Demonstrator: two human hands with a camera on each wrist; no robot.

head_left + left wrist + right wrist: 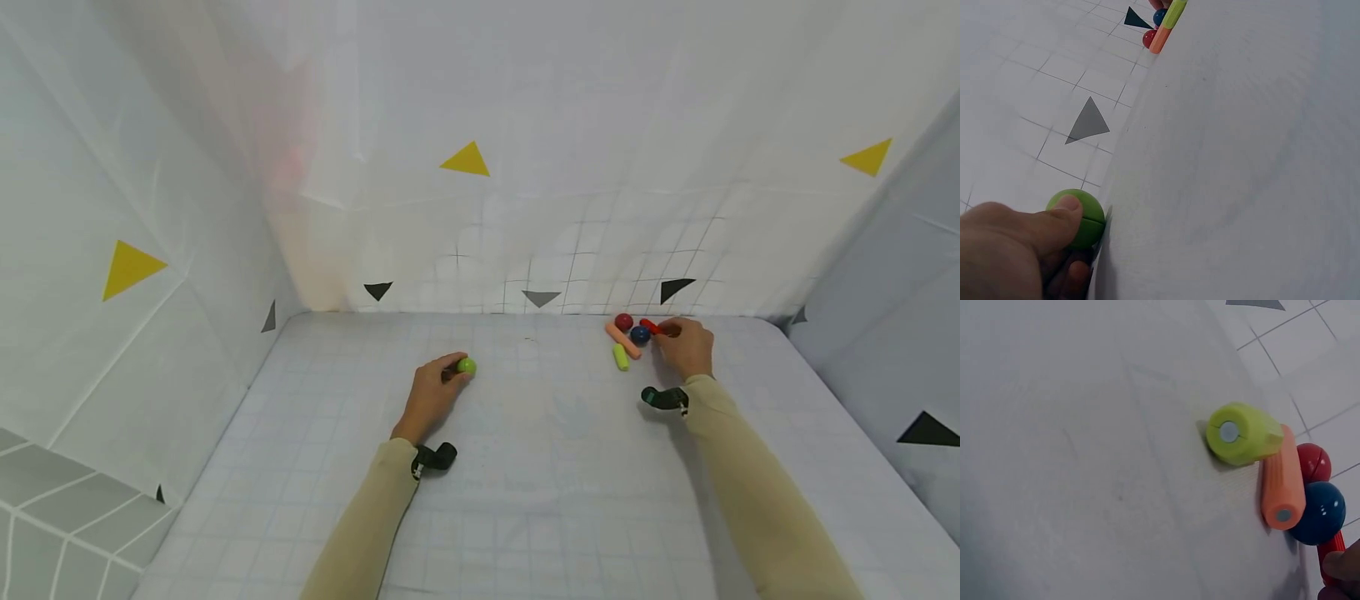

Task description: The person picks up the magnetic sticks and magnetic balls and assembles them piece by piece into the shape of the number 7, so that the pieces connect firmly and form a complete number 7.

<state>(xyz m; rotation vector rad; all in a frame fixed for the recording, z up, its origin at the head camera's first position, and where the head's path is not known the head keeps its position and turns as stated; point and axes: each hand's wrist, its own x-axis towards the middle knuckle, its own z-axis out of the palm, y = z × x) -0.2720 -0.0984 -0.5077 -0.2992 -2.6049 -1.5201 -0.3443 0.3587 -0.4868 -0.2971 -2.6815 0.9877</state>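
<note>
My left hand (432,392) pinches a green ball (467,366) between thumb and fingers, on the table left of centre. In the left wrist view the green ball (1088,219) shows a dark seam, and the thumb presses on it. Farther right, my right hand (686,348) pinches a short red rod (651,326). Beside that rod lie a blue ball (640,335), a dark red ball (623,322) and an orange rod (623,341). A yellow-green rod (620,357) lies just in front of the orange one. In the right wrist view the red rod (1330,547) touches the blue ball.
The white table (525,500) bears a faint grid. A white back wall (570,100) rises right behind the cluster, with yellow and black triangles on it. Side walls stand at left and right. Each wrist wears a small black camera (437,457).
</note>
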